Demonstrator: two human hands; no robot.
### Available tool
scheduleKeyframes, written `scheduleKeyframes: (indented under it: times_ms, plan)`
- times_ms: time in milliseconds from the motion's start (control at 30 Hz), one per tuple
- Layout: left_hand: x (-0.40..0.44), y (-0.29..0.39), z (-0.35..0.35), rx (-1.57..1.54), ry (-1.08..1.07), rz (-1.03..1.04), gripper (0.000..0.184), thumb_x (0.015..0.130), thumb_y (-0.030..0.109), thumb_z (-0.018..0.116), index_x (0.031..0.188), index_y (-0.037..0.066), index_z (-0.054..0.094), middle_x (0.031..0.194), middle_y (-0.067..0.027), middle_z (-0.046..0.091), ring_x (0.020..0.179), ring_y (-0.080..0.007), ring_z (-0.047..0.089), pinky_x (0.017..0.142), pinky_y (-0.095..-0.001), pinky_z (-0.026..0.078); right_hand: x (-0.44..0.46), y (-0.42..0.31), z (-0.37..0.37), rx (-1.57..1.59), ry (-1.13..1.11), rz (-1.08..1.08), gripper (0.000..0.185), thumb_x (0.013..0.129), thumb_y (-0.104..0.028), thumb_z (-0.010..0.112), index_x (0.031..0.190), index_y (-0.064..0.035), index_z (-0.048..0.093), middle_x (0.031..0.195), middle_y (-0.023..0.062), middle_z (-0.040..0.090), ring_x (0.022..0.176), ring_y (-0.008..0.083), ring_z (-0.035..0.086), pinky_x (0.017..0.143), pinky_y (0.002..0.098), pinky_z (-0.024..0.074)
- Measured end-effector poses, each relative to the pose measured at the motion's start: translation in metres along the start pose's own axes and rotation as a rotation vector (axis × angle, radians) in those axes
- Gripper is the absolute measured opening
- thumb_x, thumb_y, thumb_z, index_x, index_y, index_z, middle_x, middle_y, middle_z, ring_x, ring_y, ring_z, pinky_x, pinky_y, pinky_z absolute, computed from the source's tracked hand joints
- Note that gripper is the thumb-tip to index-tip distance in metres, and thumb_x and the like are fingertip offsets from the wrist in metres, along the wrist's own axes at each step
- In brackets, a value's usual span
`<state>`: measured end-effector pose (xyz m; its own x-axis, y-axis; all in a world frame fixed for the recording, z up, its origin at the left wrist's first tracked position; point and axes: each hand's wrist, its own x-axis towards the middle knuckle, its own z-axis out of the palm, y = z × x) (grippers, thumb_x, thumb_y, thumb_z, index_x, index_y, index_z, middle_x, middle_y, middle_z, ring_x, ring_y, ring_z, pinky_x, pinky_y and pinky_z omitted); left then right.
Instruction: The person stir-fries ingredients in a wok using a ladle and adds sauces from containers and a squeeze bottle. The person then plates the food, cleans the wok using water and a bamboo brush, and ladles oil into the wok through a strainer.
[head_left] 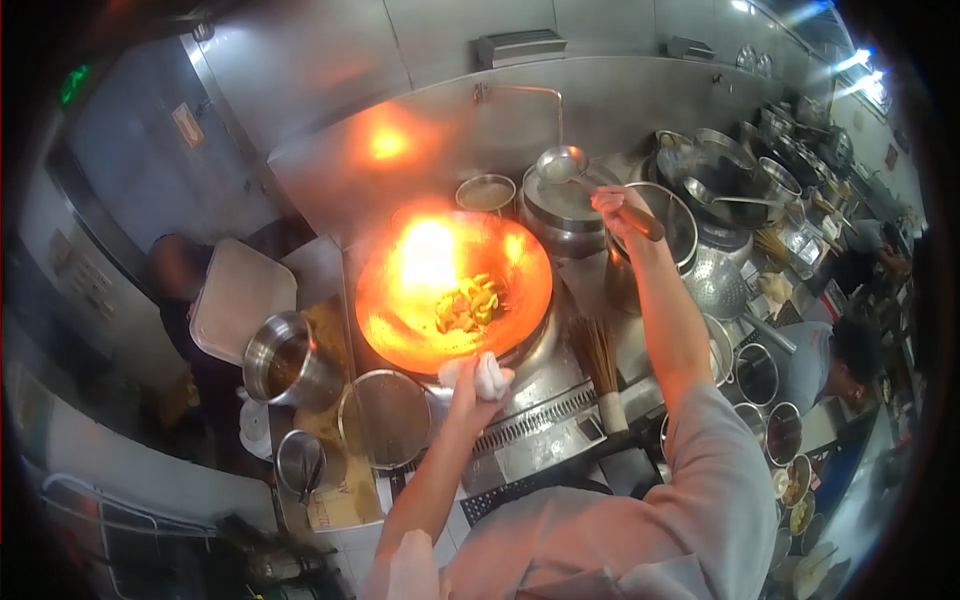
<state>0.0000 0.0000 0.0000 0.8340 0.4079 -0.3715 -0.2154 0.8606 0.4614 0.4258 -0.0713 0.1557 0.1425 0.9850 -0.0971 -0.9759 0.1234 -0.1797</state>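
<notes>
Orange firelight fills the wok [525, 300] at centre frame, food pieces [467, 306] inside it. Below, the left hand [470, 394] clutches a white cloth [490, 378] at its near rim, probably against heat. Upper right of centre, the right hand [618, 208] is closed round a ladle [562, 164], its bowl clear of the flame. A round strainer [385, 420], lower left, and a bristled brush [596, 365], right of centre, likely limit sideways room.

Single head-worn view, above and behind the bare left hand [478, 382] and bare right hand [622, 212]; faces forward and down; close range; wide, rounded field, reaching the upright grey metal wall [640, 95] beyond them.
</notes>
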Motion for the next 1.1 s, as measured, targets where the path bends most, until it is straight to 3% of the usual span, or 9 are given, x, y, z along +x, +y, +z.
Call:
scheduleKeyframes:
  times_ms: [300,367,467,567,633,700,800,933,1100]
  plan:
    - [0.035,-0.012,0.017,-0.090,0.182,0.081,0.013,0.088,0.022,0.055,0.097,0.013,0.056,0.089,-0.0038,0.061,0.079,-0.0201,0.060,0.063,-0.0363,0.049,-0.109,0.122,0.023,-0.097,0.047,0.142,0.010,0.095,-0.006,0.043,0.096,0.0024,0.036,0.066,0.0015,0.041,0.043,0.0038,0.041,0.037,0.0187,0.0408]
    - [0.022,-0.013,0.029,-0.068,0.228,0.201,0.016,0.089,0.022,0.049,0.076,0.013,0.054,0.068,-0.0024,0.056,0.059,-0.0171,0.055,0.054,-0.0328,0.044,-0.134,0.147,0.019,-0.448,0.200,0.063,0.014,0.093,-0.008,0.048,0.103,0.0003,0.042,0.067,0.0008,0.043,0.043,0.0036,0.040,0.035,0.0201,0.0389]
    - [0.011,0.000,-0.006,-0.060,-0.503,0.232,0.032,0.089,0.021,0.042,0.057,0.016,0.042,0.051,-0.0007,0.043,0.044,-0.0153,0.043,0.045,-0.0313,0.035,-0.164,0.179,0.020,-0.835,0.335,-0.057,0.026,0.090,-0.009,0.053,0.114,-0.0007,0.046,0.068,-0.0010,0.046,0.043,0.0034,0.041,0.035,0.0206,0.0376]
    - [-0.007,0.016,0.015,-0.003,-0.178,0.102,0.040,0.088,0.019,0.038,0.048,0.019,0.029,0.042,0.0000,0.031,0.037,-0.0148,0.031,0.041,-0.0303,0.026,-0.187,0.212,0.035,-1.219,0.294,-0.111,0.041,0.088,-0.011,0.057,0.126,-0.0029,0.045,0.067,-0.0032,0.047,0.044,0.0034,0.041,0.035,0.0207,0.0368]
    - [-0.008,0.011,0.037,-0.022,0.150,0.199,0.042,0.089,0.021,0.035,0.048,0.020,0.028,0.042,0.0007,0.026,0.036,-0.0157,0.028,0.037,-0.0290,0.023,-0.195,0.220,0.031,-1.359,0.180,-0.141,0.050,0.088,-0.011,0.058,0.134,-0.0045,0.041,0.066,-0.0041,0.045,0.044,0.0041,0.041,0.035,0.0210,0.0370]
    - [0.001,-0.005,0.004,-0.057,-0.257,0.210,0.037,0.090,0.020,0.033,0.053,0.019,0.037,0.043,0.0002,0.029,0.036,-0.0166,0.031,0.037,-0.0296,0.024,-0.207,0.227,0.039,-1.522,0.236,-0.189,0.053,0.088,-0.013,0.060,0.137,-0.0059,0.040,0.066,-0.0036,0.047,0.043,0.0051,0.041,0.035,0.0235,0.0380]
    - [-0.034,-0.012,0.027,0.097,-0.159,0.222,0.027,0.091,0.022,0.037,0.067,0.015,0.049,0.046,-0.0009,0.037,0.038,-0.0168,0.037,0.036,-0.0302,0.026,-0.210,0.223,0.034,-1.479,0.157,-0.202,0.058,0.087,-0.011,0.060,0.140,-0.0063,0.037,0.066,-0.0033,0.048,0.043,0.0052,0.043,0.036,0.0231,0.0384]
    - [-0.030,-0.017,0.055,-0.033,0.310,0.297,0.017,0.090,0.025,0.043,0.080,0.015,0.052,0.056,-0.0001,0.048,0.043,-0.0161,0.045,0.038,-0.0310,0.031,-0.216,0.231,0.016,-1.549,0.182,-0.134,0.060,0.087,-0.007,0.059,0.142,-0.0066,0.036,0.066,-0.0030,0.048,0.044,0.0051,0.043,0.038,0.0222,0.0382]
    - [-0.028,-0.021,0.022,0.012,0.048,0.255,0.019,0.089,0.020,0.044,0.073,0.014,0.053,0.051,0.0005,0.046,0.037,-0.0132,0.037,0.038,-0.0273,0.030,-0.201,0.222,-0.002,-1.436,0.089,-0.115,0.053,0.087,-0.006,0.059,0.137,-0.0052,0.040,0.063,-0.0036,0.047,0.044,0.0050,0.043,0.038,0.0221,0.0364]
